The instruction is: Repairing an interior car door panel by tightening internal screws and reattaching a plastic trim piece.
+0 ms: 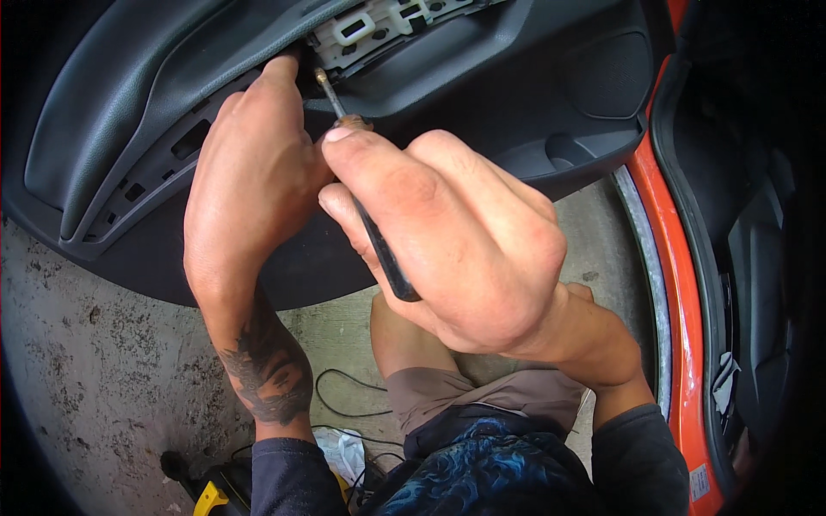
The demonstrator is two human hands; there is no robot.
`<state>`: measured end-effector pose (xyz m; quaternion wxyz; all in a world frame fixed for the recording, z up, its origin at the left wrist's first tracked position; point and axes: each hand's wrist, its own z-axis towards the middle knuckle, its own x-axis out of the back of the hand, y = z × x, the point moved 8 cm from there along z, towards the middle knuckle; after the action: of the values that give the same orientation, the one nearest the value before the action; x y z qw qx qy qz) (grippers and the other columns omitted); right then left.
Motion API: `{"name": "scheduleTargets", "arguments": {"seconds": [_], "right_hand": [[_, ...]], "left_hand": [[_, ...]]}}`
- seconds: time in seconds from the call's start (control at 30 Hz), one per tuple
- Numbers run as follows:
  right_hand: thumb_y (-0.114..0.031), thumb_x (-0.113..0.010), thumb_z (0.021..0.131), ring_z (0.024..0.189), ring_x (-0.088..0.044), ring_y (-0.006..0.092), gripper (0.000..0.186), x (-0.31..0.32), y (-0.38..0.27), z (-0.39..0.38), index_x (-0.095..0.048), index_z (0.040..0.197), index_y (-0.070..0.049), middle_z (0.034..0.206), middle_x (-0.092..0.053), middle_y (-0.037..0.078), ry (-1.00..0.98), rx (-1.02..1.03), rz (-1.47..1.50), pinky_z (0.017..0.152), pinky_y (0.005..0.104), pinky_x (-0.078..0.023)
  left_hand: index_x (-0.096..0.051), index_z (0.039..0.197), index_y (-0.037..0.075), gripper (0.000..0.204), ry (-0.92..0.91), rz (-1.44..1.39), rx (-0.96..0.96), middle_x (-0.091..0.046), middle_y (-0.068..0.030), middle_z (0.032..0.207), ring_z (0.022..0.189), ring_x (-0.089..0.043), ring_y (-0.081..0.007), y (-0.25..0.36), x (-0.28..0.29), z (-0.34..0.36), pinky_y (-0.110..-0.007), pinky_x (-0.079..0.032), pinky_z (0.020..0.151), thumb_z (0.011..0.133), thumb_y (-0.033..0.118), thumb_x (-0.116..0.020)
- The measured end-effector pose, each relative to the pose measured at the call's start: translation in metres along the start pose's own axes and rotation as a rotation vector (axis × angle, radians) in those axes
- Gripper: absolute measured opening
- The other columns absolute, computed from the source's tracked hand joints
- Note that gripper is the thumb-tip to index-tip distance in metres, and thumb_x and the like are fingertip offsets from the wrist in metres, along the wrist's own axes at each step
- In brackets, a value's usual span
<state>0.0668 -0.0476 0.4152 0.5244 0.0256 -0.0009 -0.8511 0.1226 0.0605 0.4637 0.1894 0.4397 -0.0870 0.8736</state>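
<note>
My right hand (pixel 465 232) is closed around a screwdriver (pixel 334 98). Its thin metal shaft points up and to the left, and part of a black handle shows below my fingers. The brass-coloured tip sits at the edge of a dark recess in the grey car door panel (pixel 525 103). Beside it, my left hand (pixel 258 163) reaches up into the same recess, its fingertips hidden there. A white plastic bracket (pixel 361 39) with slots and holes lies just above the tip. What the tip touches inside the recess cannot be made out.
A slotted trim strip (pixel 129 189) runs along the panel at left. To the right stands the orange car door sill (pixel 680 284) with its black seal. On the concrete floor (pixel 95 344) lie a black cable (pixel 331 374) and a black-and-yellow object (pixel 209 497), near my legs.
</note>
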Motion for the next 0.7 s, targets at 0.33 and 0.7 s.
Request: {"name": "scheduleTargets", "arguments": {"seconds": [0.33,0.7], "right_hand": [[-0.001,-0.063,0.079,0.057,-0.057,0.0159,0.024,0.0,0.011,-0.003,-0.061,0.1,0.009,0.073,-0.052,0.009,0.022,-0.033,0.028,0.046,0.025,-0.05],[-0.002,-0.065,0.084,0.059,-0.059,0.0201,0.022,-0.001,0.019,0.0,-0.058,0.104,0.006,0.073,-0.054,0.01,-0.003,-0.115,0.117,0.051,0.0294,-0.051]], "left_hand": [[-0.055,0.094,-0.01,0.03,0.227,-0.041,-0.198,-0.063,-0.0287,0.078,0.086,-0.06,-0.048,0.012,0.007,-0.001,-0.049,-0.048,0.071,0.075,0.009,-0.07],[-0.055,0.087,-0.01,0.025,-0.068,0.106,-0.084,-0.062,-0.0302,0.079,0.084,-0.062,-0.048,-0.008,-0.014,0.007,-0.049,-0.049,0.069,0.074,0.006,-0.069]]}}
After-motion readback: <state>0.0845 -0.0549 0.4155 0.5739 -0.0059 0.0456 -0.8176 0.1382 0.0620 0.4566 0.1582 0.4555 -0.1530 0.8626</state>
